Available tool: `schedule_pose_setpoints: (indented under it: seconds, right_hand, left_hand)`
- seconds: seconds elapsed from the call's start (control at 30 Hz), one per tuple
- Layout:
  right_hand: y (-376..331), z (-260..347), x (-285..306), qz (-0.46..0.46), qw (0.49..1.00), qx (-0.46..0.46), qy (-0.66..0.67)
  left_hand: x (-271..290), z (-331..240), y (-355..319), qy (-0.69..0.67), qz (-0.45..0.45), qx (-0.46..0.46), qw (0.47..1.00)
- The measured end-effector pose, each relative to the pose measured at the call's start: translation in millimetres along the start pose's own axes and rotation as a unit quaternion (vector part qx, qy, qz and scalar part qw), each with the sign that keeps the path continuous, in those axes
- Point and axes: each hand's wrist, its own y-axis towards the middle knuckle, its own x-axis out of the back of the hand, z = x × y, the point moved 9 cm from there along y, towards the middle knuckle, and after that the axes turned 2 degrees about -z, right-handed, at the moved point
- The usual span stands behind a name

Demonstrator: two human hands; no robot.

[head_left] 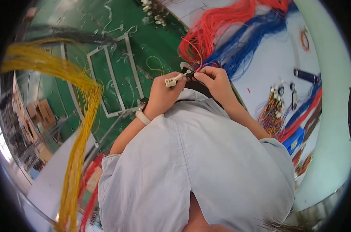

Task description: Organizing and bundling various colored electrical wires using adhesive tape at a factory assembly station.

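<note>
My left hand is closed round a cream-white plug connector, whose blocky end sticks out beside the thumb. My right hand pinches with thumb and forefinger close to the left fingertips. Between the two hands lies a small dark piece with a whitish bit at its far side. Its exact kind is too small to tell. A red wire runs from the right fingertips toward the large red wire bundle beyond. Both hands are in front of my body, near the table edge.
Blue wires lie beside the red ones on the white table. Wires with white connectors and a blue box are at right. Yellow wires hang at left, near a metal frame on the green floor.
</note>
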Motion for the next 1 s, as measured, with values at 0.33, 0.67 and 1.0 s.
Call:
schedule_pose_setpoints:
  seconds: [0.33,0.67,1.0]
  right_hand:
    - [-117,-23,22,-0.176,0.979,-0.077,0.066]
    - [-199,-42,35,-0.124,0.974,-0.093,0.163]
    - [-181,-101,38,-0.046,0.996,0.070,-0.034]
  left_hand:
    - [-65,-39,-69,0.347,0.003,-0.501,0.793]
    - [-110,-43,-105,0.135,0.115,-0.375,0.910]
    - [-147,81,-148,-0.244,0.096,0.242,0.934]
